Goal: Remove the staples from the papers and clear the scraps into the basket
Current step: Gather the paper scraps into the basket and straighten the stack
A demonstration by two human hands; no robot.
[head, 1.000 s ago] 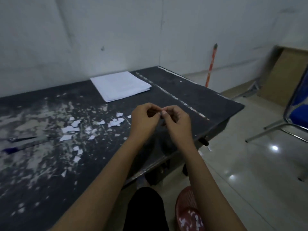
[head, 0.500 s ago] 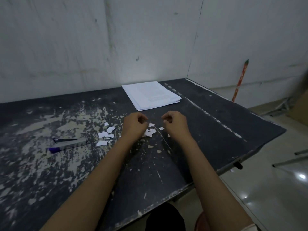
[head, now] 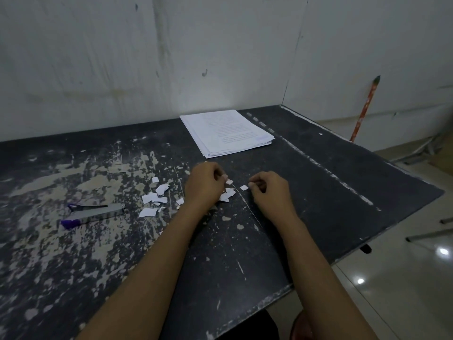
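The tabletop (head: 318, 192) carries the papers (head: 228, 132), stacked at twelve o'clock from both hands. The left hand (head: 203, 185) and right hand (head: 272, 192) each seem to pinch one of the scraps (head: 148, 212) in curled fingers. Most of the rest lie at nine o'clock. They look feather-light and flimsy, so nip an edge.

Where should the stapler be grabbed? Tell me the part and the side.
Take the stapler across the middle of its metal body, coming from above. It lies flat on the table, long axis left to right, so both long sides are free for a grip. The left hand is probably nearer.
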